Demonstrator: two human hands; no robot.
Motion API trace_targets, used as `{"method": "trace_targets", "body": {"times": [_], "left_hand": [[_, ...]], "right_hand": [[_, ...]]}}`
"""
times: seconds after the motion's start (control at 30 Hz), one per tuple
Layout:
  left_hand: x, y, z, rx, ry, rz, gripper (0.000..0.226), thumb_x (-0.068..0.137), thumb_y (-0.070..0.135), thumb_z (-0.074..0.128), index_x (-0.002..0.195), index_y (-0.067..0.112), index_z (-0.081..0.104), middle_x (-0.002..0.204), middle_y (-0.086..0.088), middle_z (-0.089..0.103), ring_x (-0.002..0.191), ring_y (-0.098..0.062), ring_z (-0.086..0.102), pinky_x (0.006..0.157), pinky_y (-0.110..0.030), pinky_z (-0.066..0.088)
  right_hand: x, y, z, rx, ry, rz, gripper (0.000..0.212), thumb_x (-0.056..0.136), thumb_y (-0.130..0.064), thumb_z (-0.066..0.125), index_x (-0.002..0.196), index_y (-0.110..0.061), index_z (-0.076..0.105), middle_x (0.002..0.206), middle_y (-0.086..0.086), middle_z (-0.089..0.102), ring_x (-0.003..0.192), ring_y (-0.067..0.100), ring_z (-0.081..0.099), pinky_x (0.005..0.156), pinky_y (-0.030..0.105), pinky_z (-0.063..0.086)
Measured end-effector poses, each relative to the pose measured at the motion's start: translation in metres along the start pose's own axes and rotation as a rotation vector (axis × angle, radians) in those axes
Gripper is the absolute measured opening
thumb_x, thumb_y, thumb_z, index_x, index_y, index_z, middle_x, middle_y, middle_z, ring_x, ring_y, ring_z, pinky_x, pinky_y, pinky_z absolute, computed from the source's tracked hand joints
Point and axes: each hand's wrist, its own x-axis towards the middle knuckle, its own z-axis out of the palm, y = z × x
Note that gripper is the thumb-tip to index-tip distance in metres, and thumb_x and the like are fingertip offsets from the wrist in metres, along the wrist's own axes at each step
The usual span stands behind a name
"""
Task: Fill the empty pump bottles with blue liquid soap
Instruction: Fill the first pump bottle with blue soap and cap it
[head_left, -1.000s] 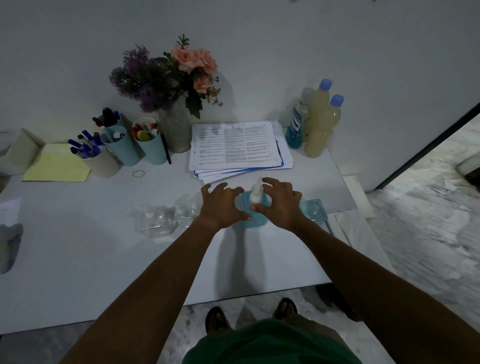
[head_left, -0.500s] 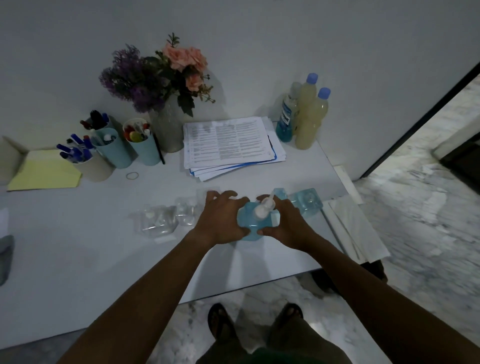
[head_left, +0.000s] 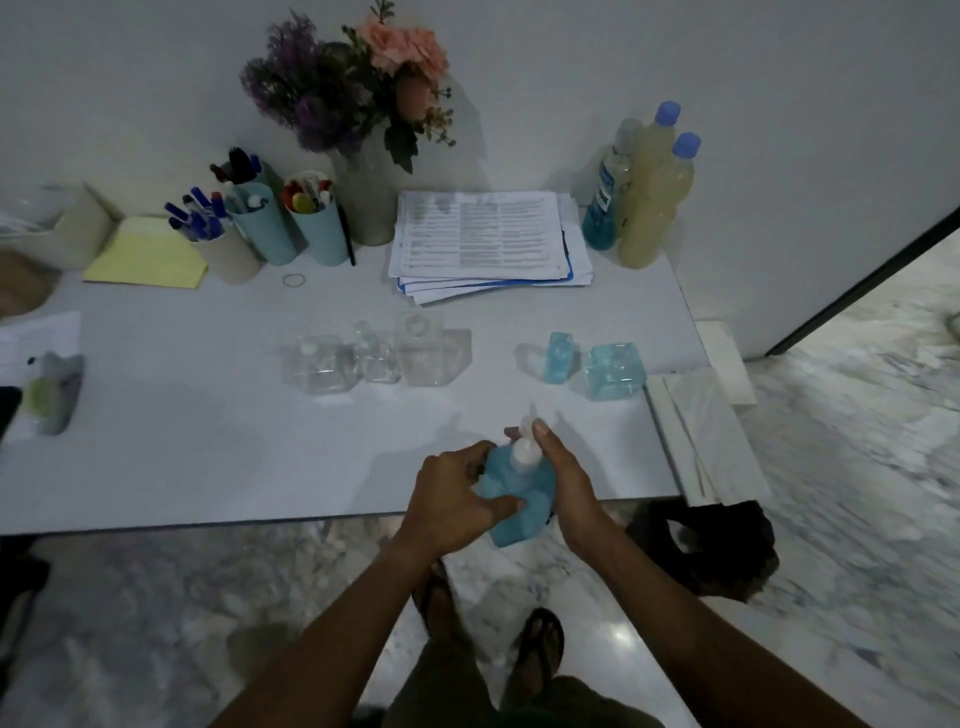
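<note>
Head view is looking down on a white surface (head_left: 208, 441) set against a pale wall. Both hands are gripping one blue-filled pump bottle (head_left: 517, 491) at the near edge of the surface, right of centre. Left hand (head_left: 457, 499) is wrapping around the bottle's left side, its thumb lying across the blue front. Right hand (head_left: 566, 483) is closing on the right side, with its fingers reaching up beside the white pump head (head_left: 525, 449).

Farther back, three clear empty pump bottles (head_left: 374, 356) are standing close together near the middle of the surface. To their right, two more blue-filled bottles (head_left: 597, 366) are sitting just beside each other, near the right edge.

Along the far side, a stack of printed papers (head_left: 483, 234) is lying in front of the wall, with a vase of purple and pink flowers (head_left: 358, 98) to its left. Left of the vase, cups of pens and markers (head_left: 260, 218) are standing in a cluster, and a yellow pad (head_left: 145, 254) is lying beside them. At the far right corner, a tall bottle partly filled with blue liquid (head_left: 605, 192) is standing against two yellowish bottles with blue caps (head_left: 657, 197).
</note>
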Motion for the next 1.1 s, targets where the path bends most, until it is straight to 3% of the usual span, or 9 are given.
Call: {"method": "trace_targets", "body": {"times": [0.17, 0.23, 0.33, 0.43, 0.53, 0.63, 0.83, 0.97, 1.1], "left_hand": [[-0.013, 0.002, 0.016, -0.09, 0.104, -0.104, 0.045, 0.057, 0.039, 0.087, 0.098, 0.03, 0.071, 0.09, 0.015, 0.075, 0.083, -0.006, 0.07, 0.081, -0.039, 0.059], [-0.014, 0.0, 0.016, -0.097, 0.115, -0.139, 0.045, 0.056, 0.041, 0.089, 0.095, 0.026, 0.073, 0.088, 0.013, 0.075, 0.081, -0.007, 0.071, 0.079, -0.04, 0.059], [-0.015, -0.003, 0.016, -0.096, 0.102, -0.176, 0.044, 0.055, 0.044, 0.09, 0.09, 0.023, 0.074, 0.084, 0.011, 0.075, 0.077, -0.01, 0.072, 0.076, -0.042, 0.059], [-0.015, -0.003, 0.015, -0.109, 0.088, -0.202, 0.048, 0.052, 0.046, 0.09, 0.093, 0.026, 0.075, 0.086, 0.012, 0.076, 0.079, -0.008, 0.073, 0.078, -0.043, 0.06], [-0.015, -0.003, 0.014, -0.132, 0.103, -0.24, 0.054, 0.049, 0.047, 0.091, 0.096, 0.026, 0.076, 0.09, 0.014, 0.076, 0.081, -0.006, 0.073, 0.08, -0.041, 0.06], [-0.015, -0.004, 0.013, -0.135, 0.109, -0.26, 0.055, 0.048, 0.047, 0.09, 0.097, 0.027, 0.076, 0.09, 0.015, 0.076, 0.081, -0.005, 0.072, 0.08, -0.04, 0.061], [-0.014, -0.003, 0.016, -0.149, 0.112, -0.282, 0.058, 0.047, 0.045, 0.09, 0.099, 0.025, 0.076, 0.09, 0.015, 0.076, 0.082, -0.002, 0.072, 0.08, -0.037, 0.061], [-0.015, -0.003, 0.019, -0.193, 0.121, -0.296, 0.051, 0.051, 0.034, 0.093, 0.099, 0.024, 0.077, 0.091, 0.013, 0.076, 0.083, -0.002, 0.072, 0.081, -0.037, 0.061], [-0.015, -0.004, 0.019, -0.225, 0.125, -0.308, 0.05, 0.053, 0.03, 0.094, 0.1, 0.023, 0.077, 0.093, 0.012, 0.077, 0.084, -0.004, 0.073, 0.082, -0.037, 0.061]], "right_hand": [[0.007, 0.007, 0.0, 0.008, 0.06, 0.018, 0.044, 0.08, -0.056, 0.063, 0.077, -0.013, 0.072, 0.079, 0.006, 0.074, 0.074, 0.02, 0.069, 0.073, 0.032, 0.054], [0.01, 0.007, 0.001, -0.063, 0.059, 0.032, 0.048, 0.079, -0.06, 0.066, 0.07, -0.014, 0.072, 0.08, 0.01, 0.073, 0.078, 0.024, 0.068, 0.084, 0.038, 0.056], [0.012, 0.01, 0.003, -0.137, 0.067, 0.054, 0.051, 0.062, -0.069, 0.067, 0.064, -0.019, 0.073, 0.082, 0.009, 0.073, 0.089, 0.028, 0.066, 0.102, 0.048, 0.048], [0.012, 0.01, 0.006, -0.107, 0.112, 0.09, 0.061, 0.052, -0.07, 0.069, 0.084, -0.019, 0.076, 0.097, 0.007, 0.074, 0.101, 0.026, 0.065, 0.104, 0.045, 0.046], [0.011, 0.009, 0.009, -0.097, 0.099, 0.118, 0.067, 0.059, -0.069, 0.072, 0.106, -0.022, 0.074, 0.118, 0.007, 0.07, 0.114, 0.025, 0.062, 0.107, 0.043, 0.044], [0.011, 0.008, 0.007, -0.107, 0.081, 0.106, 0.039, 0.08, -0.058, 0.064, 0.105, -0.029, 0.073, 0.119, 0.002, 0.069, 0.11, 0.019, 0.062, 0.1, 0.035, 0.047], [0.013, 0.007, 0.005, -0.112, 0.082, 0.125, 0.024, 0.089, -0.047, 0.058, 0.093, -0.027, 0.069, 0.09, 0.0, 0.068, 0.082, 0.012, 0.063, 0.07, 0.026, 0.047], [0.016, 0.008, 0.005, -0.121, 0.098, 0.103, 0.018, 0.088, -0.045, 0.058, 0.091, -0.032, 0.071, 0.101, -0.002, 0.067, 0.091, 0.013, 0.061, 0.075, 0.026, 0.045], [0.02, 0.009, 0.004, -0.134, 0.085, 0.124, 0.017, 0.088, -0.044, 0.06, 0.089, -0.031, 0.07, 0.094, -0.007, 0.067, 0.088, 0.011, 0.061, 0.074, 0.025, 0.046]]}}
